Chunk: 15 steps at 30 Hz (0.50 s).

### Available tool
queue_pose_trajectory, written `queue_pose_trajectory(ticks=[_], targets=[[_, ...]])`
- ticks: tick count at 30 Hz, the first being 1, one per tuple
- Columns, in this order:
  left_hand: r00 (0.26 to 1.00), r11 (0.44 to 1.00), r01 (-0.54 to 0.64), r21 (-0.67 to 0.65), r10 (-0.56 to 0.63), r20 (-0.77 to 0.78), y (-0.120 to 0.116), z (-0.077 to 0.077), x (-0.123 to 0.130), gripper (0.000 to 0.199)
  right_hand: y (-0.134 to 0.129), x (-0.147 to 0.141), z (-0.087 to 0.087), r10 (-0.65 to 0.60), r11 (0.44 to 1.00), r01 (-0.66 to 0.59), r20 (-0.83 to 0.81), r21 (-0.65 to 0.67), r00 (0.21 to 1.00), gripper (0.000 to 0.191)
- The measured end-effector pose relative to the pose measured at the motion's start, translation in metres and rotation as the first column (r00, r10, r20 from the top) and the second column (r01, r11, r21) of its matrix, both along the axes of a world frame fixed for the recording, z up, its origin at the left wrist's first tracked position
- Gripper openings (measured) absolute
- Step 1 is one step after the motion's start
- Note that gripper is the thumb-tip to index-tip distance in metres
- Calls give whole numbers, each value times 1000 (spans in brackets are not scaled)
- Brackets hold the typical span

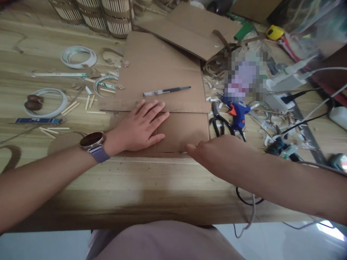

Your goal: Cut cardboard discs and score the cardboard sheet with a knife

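Note:
My left hand lies flat with its fingers spread on a piece of brown cardboard near the table's front edge. At that piece's front right corner is my right hand, its fingers closed together; whatever they may hold is too small or hidden to make out. A pen rests on the larger cardboard sheet, just beyond my left fingers. A dark slit or edge runs across the cardboard between the pen and my hands.
Tape rolls and short wooden sticks lie at the left. Behind stands a slatted wooden object. Right of the cardboard are black-handled pliers, a blue glue gun, scraps, a power strip and cables.

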<state>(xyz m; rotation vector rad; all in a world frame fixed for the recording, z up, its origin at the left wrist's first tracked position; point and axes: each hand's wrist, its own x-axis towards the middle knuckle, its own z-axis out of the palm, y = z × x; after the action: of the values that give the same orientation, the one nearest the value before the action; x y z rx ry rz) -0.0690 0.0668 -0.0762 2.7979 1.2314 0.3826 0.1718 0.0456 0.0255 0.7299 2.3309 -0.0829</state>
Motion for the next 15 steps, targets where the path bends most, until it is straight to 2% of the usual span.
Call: queue_pose_trajectory(ticks=[2, 6, 9, 15], targets=[[1000, 1000, 0, -7, 0, -3, 0, 2, -1, 62, 0, 4, -2, -18, 1000, 17, 79, 11, 997, 52], [1000, 1000, 8, -27, -8, -10, 0, 3, -1, 62, 2, 18, -7, -28, 999, 27, 35, 32, 999, 55], [1000, 999, 13, -29, -13, -7, 1, 3, -2, 64, 3, 29, -7, -30, 998, 27, 66, 54, 997, 51], [999, 999, 20, -31, -22, -39, 1, 3, -3, 65, 6, 54, -3, -48, 996, 38, 145, 76, 988, 70]])
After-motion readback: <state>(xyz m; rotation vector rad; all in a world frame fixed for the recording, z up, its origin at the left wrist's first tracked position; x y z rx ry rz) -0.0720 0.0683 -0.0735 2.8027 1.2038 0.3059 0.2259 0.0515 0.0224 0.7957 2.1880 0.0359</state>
